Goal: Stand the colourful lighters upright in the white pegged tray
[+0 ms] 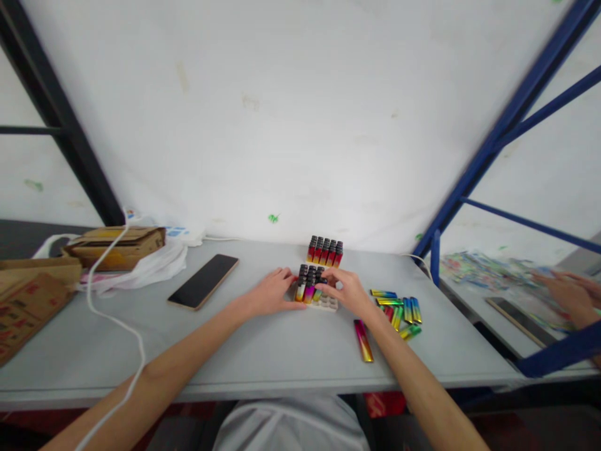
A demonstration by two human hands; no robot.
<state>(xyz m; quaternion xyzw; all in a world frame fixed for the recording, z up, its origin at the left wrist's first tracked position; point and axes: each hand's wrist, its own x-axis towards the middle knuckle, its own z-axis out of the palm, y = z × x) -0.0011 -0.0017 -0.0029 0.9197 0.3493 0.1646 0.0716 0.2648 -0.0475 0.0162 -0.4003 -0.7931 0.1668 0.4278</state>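
A pale tray [327, 305] with rows of round-cornered slots stands on the table, partly filled with upright black-topped lighters [308, 292] in shiny orange, purple and green. Around the tray's left side is my left hand [272, 291], thumb along the front corner and fingers bent near the back, steadying it. My right hand [345, 288] is over the tray's right part, thumb and fingertips pinching the top of a lighter [319, 290] standing among the others. The fingers partly cover this lighter. Behind the tray stands a block of red-and-yellow lighters [323, 252] with black tops.
Several shiny multicoloured lighter-sized pieces [397, 313] lie loose at the right; a pink-and-gold one [363, 341] lies nearer me. A phone [204, 282], cardboard boxes [117, 244] and a white cable [117, 322] are at left. Past the blue frame [474, 163], another person's hands [570, 294] show.
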